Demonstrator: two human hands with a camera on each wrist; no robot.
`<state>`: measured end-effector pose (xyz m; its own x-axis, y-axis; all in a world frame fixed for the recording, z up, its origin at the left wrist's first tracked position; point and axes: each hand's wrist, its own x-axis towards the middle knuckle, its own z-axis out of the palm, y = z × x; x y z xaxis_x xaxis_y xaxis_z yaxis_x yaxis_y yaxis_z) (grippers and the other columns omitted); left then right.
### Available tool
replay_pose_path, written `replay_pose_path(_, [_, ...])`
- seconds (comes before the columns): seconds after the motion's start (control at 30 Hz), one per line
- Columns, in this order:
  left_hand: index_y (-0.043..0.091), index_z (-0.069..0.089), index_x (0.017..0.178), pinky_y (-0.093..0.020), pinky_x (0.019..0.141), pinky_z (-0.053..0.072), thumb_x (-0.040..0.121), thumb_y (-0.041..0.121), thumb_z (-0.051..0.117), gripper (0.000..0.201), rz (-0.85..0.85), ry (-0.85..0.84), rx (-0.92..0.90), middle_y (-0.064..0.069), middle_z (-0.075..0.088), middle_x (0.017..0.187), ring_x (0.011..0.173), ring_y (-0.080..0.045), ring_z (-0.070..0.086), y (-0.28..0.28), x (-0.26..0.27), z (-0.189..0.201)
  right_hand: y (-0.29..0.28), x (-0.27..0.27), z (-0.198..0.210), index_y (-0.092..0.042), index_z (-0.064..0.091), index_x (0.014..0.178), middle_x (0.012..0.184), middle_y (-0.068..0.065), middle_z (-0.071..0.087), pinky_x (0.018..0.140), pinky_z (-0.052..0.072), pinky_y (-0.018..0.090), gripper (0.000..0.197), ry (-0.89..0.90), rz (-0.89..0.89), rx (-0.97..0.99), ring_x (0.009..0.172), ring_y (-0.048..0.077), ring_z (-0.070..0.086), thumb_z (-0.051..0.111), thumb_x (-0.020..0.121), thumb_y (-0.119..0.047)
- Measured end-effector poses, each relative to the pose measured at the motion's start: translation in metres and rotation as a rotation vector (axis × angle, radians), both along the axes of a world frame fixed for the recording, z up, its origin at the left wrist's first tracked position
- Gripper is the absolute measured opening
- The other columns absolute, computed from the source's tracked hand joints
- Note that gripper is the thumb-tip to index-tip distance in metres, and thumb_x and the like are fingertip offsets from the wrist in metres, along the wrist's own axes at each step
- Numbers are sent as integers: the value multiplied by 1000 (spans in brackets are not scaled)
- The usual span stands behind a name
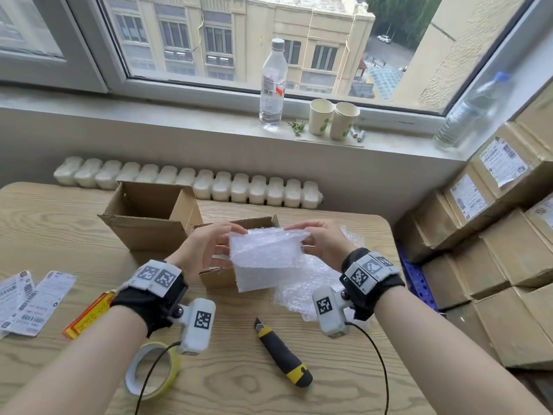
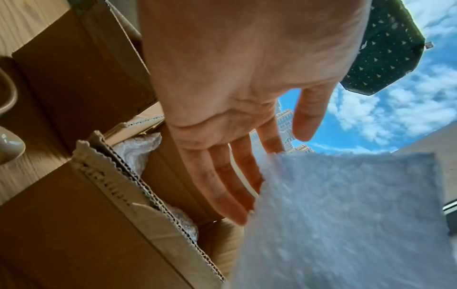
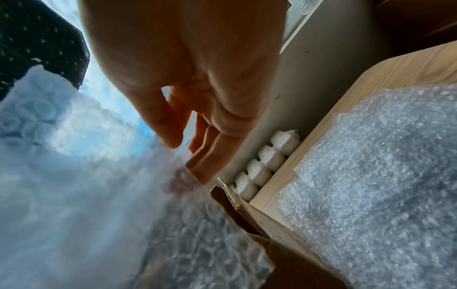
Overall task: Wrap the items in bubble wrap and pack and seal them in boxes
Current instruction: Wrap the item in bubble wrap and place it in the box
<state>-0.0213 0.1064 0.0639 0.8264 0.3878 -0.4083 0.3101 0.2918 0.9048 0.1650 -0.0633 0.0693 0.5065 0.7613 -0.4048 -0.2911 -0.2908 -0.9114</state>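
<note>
A folded sheet of bubble wrap (image 1: 266, 259) hangs above an open cardboard box (image 1: 215, 278) at the middle of the table. My right hand (image 1: 296, 235) pinches its top right corner between thumb and fingers (image 3: 197, 170). My left hand (image 1: 230, 244) lies against the sheet's left edge. Its fingers (image 2: 230, 187) are straight behind the sheet (image 2: 346, 224), and the thumb stays clear of it. More bubble wrap (image 2: 133, 152) lies inside the box (image 2: 81, 224); what it covers is hidden. A second open box (image 1: 149, 217) stands behind on the left.
On the wooden table (image 1: 344, 393) lie a tape roll (image 1: 152, 369), a yellow-black utility knife (image 1: 281, 354), shipping labels (image 1: 33, 298) and loose bubble wrap (image 1: 311, 286). Sealed boxes (image 1: 493, 235) are stacked on the right. A bottle (image 1: 273, 85) and paper cups (image 1: 332, 118) stand on the sill.
</note>
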Motion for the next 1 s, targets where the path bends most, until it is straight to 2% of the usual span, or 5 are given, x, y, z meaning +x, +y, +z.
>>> replay_pose_path(0.23, [14, 64, 110, -21, 59, 53, 84, 4, 65, 27, 113, -87, 145, -7, 61, 86, 79, -15, 64, 7, 4, -10, 13, -6, -2, -19, 53, 111, 91, 8, 57, 75, 50, 31, 40, 53, 47, -257, 75, 19, 58, 59, 85, -49])
replay_pose_path(0.33, [21, 61, 114, -23, 65, 55, 83, 6, 68, 35, 136, -81, 235, -6, 65, 89, 86, -19, 64, 8, 7, -18, 17, -8, -8, -15, 60, 94, 83, 2, 59, 68, 50, 27, 26, -47, 118, -318, 67, 15, 56, 72, 81, -34])
replay_pose_path(0.57, [25, 59, 110, -32, 88, 49, 86, 32, 65, 26, 11, 239, 786, 8, 63, 103, 99, -12, 59, 2, 8, -60, 39, 6, -5, -5, 56, 122, 109, 10, 61, 68, 55, 29, 49, -501, -70, -422, 92, 21, 61, 76, 79, -18])
replay_pose_path(0.73, [30, 62, 108, -39, 112, 19, 92, 48, 49, 27, -268, 355, 1164, 9, 54, 123, 120, -11, 45, -13, -1, -80, 58, 0, 6, -13, 64, 111, 106, 7, 66, 87, 51, 34, 31, -910, -36, -553, 98, 22, 62, 68, 81, -18])
replay_pose_path(1.0, [32, 51, 127, -51, 113, -12, 91, 60, 19, 56, -357, 485, 1313, 1, 42, 139, 139, -18, 24, -20, -8, -94, 68, -32, 5, -18, 64, 108, 109, 2, 62, 74, 36, 25, 25, -1231, 132, -563, 101, 21, 57, 57, 85, -10])
